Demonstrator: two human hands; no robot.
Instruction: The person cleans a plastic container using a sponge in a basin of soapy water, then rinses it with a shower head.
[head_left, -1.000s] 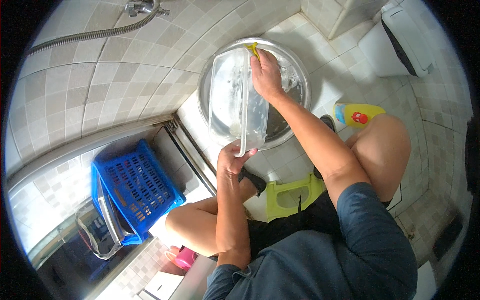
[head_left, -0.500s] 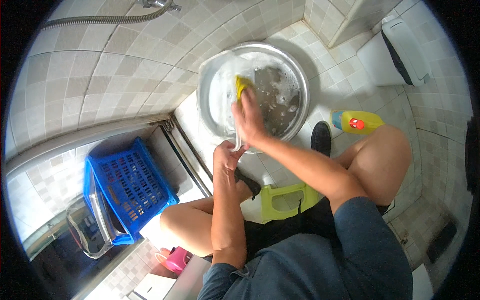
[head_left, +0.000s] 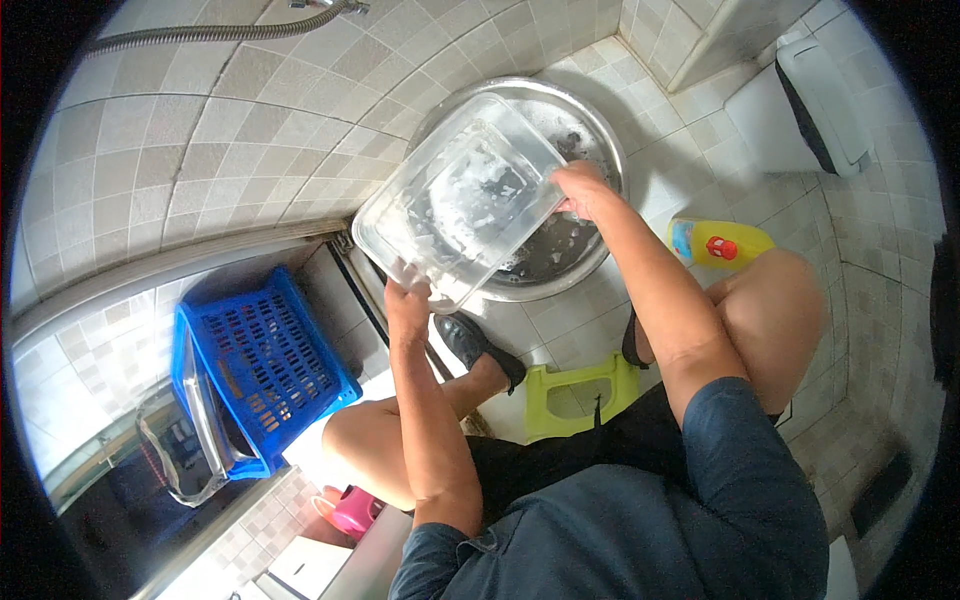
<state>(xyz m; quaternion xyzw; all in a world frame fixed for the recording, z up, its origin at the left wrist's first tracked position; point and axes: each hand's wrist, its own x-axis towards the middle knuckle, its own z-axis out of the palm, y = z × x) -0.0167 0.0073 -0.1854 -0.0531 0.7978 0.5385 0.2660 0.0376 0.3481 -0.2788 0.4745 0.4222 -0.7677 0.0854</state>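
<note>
A clear plastic box [head_left: 397, 222] is held tilted over a round metal basin [head_left: 617, 160] of foamy, greyish water [head_left: 545, 252]. White suds show on or through the clear plastic. My left hand [head_left: 408, 296] is closed around its near left corner. At the opposite end, my right hand [head_left: 582, 190] grips the right edge, thumb and fingers around the rim. The box covers much of the basin's left side. The yellow cloth seen earlier is out of sight.
A yellow bottle with a red cap [head_left: 722, 248] lies on the tiled floor to the right. Between my legs stands a light green stool [head_left: 580, 422]. A blue perforated basket [head_left: 265, 365] is at left, and a white bin [head_left: 775, 125] stands far right.
My right hand has gone from wiping with the yellow cloth to gripping the box's right edge. My left hand has moved left, and the box is turned and now spans both hands.
</note>
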